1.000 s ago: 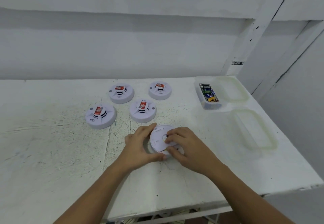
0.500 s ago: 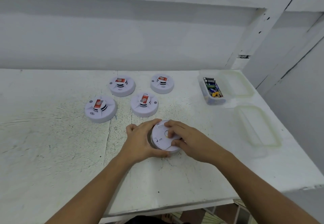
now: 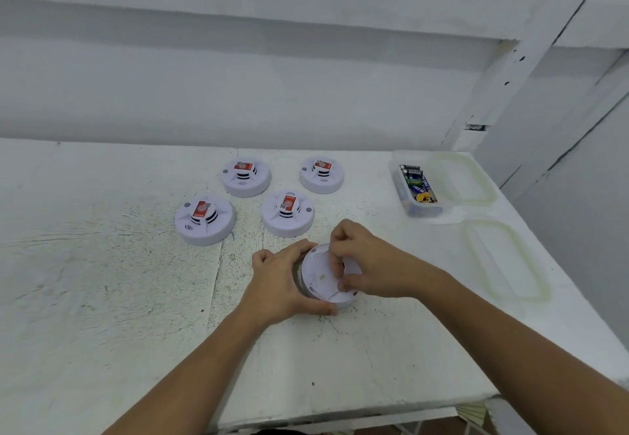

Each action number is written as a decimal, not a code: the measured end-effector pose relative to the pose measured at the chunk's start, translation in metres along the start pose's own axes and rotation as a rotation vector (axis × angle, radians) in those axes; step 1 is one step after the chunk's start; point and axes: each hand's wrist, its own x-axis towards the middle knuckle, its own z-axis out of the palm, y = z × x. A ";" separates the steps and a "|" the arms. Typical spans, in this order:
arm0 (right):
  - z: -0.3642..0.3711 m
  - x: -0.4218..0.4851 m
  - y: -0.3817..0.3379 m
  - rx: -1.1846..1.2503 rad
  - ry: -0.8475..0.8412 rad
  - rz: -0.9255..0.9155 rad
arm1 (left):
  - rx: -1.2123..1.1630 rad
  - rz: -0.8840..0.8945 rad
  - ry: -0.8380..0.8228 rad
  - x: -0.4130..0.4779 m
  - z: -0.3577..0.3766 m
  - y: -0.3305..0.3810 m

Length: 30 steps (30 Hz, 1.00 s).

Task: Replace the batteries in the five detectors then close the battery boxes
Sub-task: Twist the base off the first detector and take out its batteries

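Observation:
A white round detector (image 3: 320, 274) lies upside down on the white table (image 3: 102, 298), its flat back facing up. My left hand (image 3: 279, 285) grips its left rim, thumb at the near edge. My right hand (image 3: 367, 264) has curled fingers on the detector's back, pinching at the battery cover on its right side. Several more white detectors with red labels sit upright behind: one at the far left (image 3: 205, 218), one in the middle (image 3: 288, 212), and two at the back (image 3: 245, 176) (image 3: 322, 174). A clear box of batteries (image 3: 418, 187) stands at the back right.
Two clear lids with yellowish rims lie on the right side of the table, one (image 3: 471, 179) beside the battery box and one (image 3: 503, 257) nearer. A white wall runs behind the table. The table's front edge is close to me.
My right hand's fingers have curled and moved onto the right part of the detector's back, now picking at the cover. My left hand keeps its hold on the rim. The camera shifted a little.

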 end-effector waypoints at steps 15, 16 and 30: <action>0.018 0.034 0.049 0.049 0.608 0.581 | 0.030 0.030 -0.011 -0.004 -0.006 0.006; 0.021 0.033 0.050 -0.096 0.569 0.606 | 0.036 0.023 -0.010 -0.004 -0.006 0.005; 0.017 0.008 0.020 0.322 0.590 0.352 | 0.140 0.149 -0.021 -0.003 -0.004 0.001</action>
